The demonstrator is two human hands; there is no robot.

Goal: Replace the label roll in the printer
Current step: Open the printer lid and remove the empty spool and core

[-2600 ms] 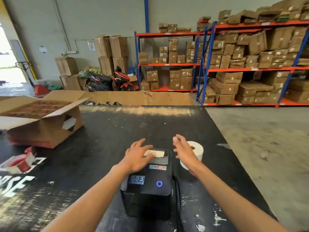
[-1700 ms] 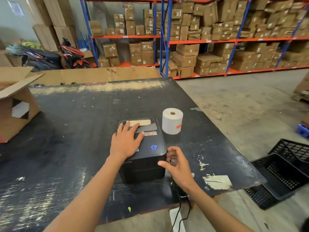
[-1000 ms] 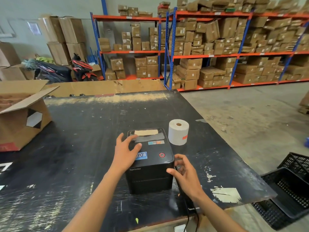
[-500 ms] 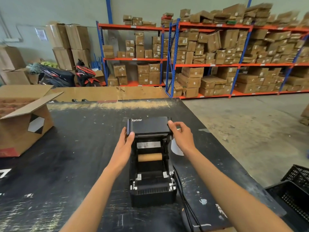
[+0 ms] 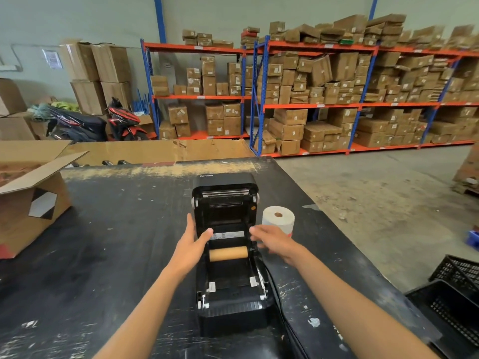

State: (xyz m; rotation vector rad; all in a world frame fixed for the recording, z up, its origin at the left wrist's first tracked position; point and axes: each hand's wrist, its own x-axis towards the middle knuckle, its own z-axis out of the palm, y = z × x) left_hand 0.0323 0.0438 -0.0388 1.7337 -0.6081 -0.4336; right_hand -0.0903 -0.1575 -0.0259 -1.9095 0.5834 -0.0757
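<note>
A black label printer (image 5: 230,301) sits on the dark table with its lid (image 5: 225,200) swung fully up and back. Inside its bay lies a bare brown cardboard core (image 5: 228,253). A full white label roll (image 5: 278,220) stands on end just right of the printer. My left hand (image 5: 193,244) hovers at the printer's left side, fingers apart, thumb near the bay's rear edge. My right hand (image 5: 272,242) is blurred at the printer's right side, in front of the white roll, fingers spread and holding nothing.
An open cardboard box (image 5: 31,200) stands at the table's left. A black cable (image 5: 278,301) runs down the printer's right side. Black plastic crates (image 5: 456,294) sit on the floor at lower right. Shelving with cartons and parked scooters fill the background.
The printer lid has gone from half raised to fully open. Both hands have let go of the lid and dropped to the sides of the open bay.
</note>
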